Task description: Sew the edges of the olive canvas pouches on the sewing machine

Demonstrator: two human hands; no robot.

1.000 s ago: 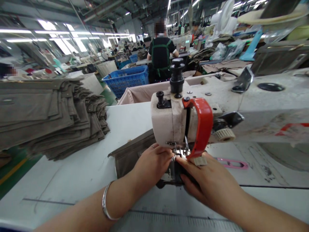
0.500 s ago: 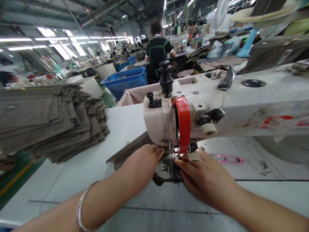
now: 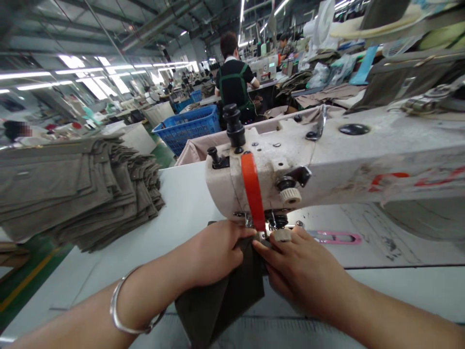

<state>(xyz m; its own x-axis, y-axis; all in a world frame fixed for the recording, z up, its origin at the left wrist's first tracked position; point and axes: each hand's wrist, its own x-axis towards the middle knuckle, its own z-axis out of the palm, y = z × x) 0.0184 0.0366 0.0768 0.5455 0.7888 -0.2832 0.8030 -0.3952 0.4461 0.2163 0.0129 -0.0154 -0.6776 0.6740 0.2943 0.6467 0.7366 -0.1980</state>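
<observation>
A white sewing machine (image 3: 327, 150) with a red lever cover (image 3: 253, 191) stands over the table. Below its needle area lies a dark olive fabric piece (image 3: 236, 300), folded and hanging toward me. My left hand (image 3: 218, 252), with a silver bangle on the wrist, is closed on the fabric's upper part just left of the presser foot. On the other side, my right hand (image 3: 301, 261) has its fingers closed at the fabric's edge beside the foot; the fingertips are partly hidden by the machine. Pink thread snips (image 3: 337, 237) lie right of that hand.
A thick stack of olive fabric pieces (image 3: 80, 189) sits at the table's left. Beyond the table are a blue plastic basket (image 3: 187, 128) and a seated person (image 3: 234, 77) facing away. A ruler scale (image 3: 290, 325) runs along the front of the white table (image 3: 181, 194).
The fabric has swung from the machine's left side to below the needle area, toward me. My left hand has turned with it. The view has shifted, so the machine appears further left.
</observation>
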